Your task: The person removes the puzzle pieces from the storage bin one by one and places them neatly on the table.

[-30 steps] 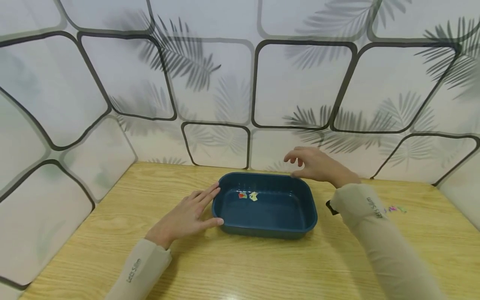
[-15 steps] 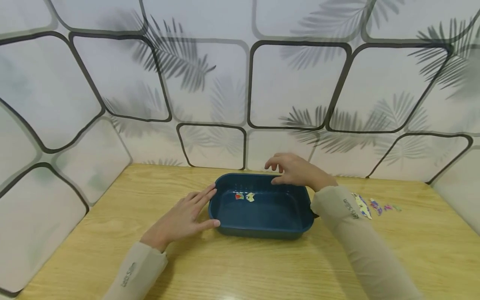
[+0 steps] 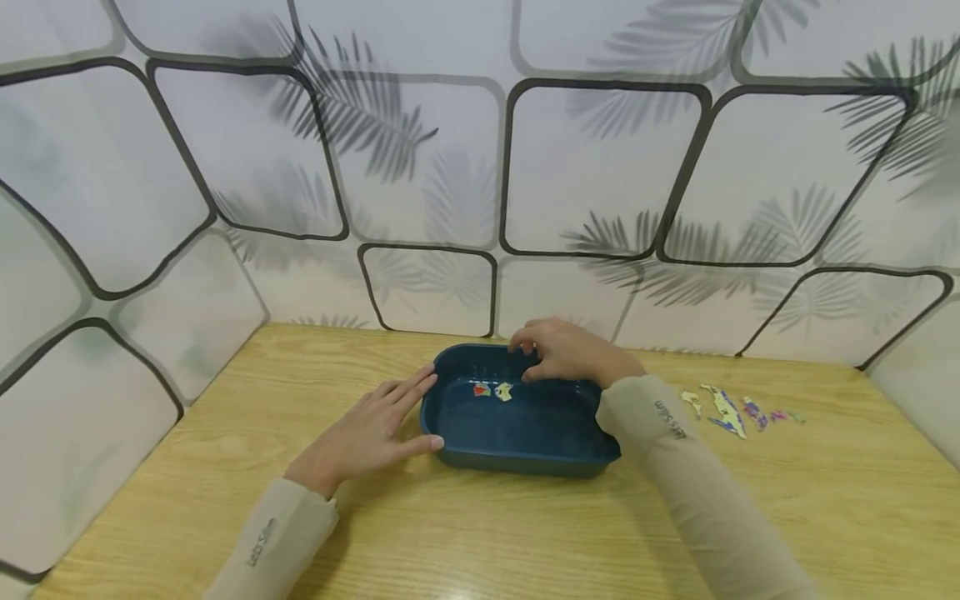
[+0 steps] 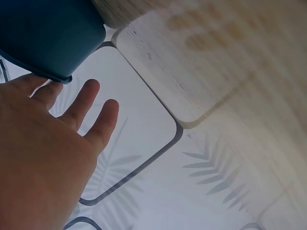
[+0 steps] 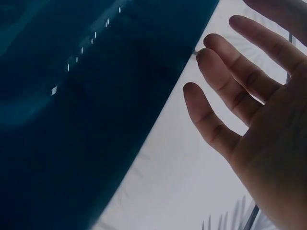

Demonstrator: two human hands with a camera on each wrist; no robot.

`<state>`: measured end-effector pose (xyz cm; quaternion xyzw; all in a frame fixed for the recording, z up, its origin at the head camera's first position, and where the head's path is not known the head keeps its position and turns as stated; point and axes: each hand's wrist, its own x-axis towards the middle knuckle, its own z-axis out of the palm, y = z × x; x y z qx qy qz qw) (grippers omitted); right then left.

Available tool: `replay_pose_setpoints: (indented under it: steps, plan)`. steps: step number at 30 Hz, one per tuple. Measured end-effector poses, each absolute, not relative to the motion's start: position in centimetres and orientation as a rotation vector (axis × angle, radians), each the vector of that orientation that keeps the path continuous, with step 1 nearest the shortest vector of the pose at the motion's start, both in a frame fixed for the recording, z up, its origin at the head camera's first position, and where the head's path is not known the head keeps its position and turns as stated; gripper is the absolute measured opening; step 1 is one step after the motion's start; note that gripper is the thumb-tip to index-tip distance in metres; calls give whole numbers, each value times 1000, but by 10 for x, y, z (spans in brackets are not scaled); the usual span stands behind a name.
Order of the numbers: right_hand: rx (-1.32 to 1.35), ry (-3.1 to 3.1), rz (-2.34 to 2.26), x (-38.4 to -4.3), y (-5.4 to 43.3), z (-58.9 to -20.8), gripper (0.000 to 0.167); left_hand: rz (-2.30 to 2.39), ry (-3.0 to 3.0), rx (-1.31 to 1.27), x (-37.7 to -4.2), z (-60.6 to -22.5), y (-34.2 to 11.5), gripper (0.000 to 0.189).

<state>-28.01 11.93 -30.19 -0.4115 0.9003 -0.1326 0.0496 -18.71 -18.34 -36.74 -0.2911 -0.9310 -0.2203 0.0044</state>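
A dark blue rectangular basin [image 3: 525, 425] with rounded corners stands on the wooden table. Inside it, toward the back left, lie two small flat pieces: a red and green one [image 3: 482, 389] and a pale yellow one [image 3: 503, 392]. My left hand [image 3: 371, 433] rests at the basin's left rim, fingers spread, fingertips and thumb at the edge. Over the back right of the basin hovers my right hand [image 3: 570, 350], fingers loosely bent. The right wrist view shows that hand's fingers [image 5: 218, 74] apart, with nothing between them. My right sleeve covers the basin's right end.
Right of the basin, several flat cut-out pieces lie in a row on the table [image 3: 487, 533]: a pale one [image 3: 692, 403], a yellow and blue one [image 3: 726, 412], a purple one [image 3: 754, 414], then smaller pink and green ones. A patterned wall [image 3: 592, 167] rises behind.
My right hand has moved left and slightly down, from the basin's back right rim to over its inside. More of the pieces on the right now show. The left hand stays at the rim.
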Motion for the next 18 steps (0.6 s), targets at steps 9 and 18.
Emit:
replay_pose_setpoints:
  steps: [9, 18]
  plan:
    - [-1166, 2658, -286, -280, 104, -316, 38, -688, -2909, -925, -187, -369, -184, 88]
    - [-1092, 2657, -168, -276, 96, -325, 40, -698, -2904, -917, -186, -371, -185, 88]
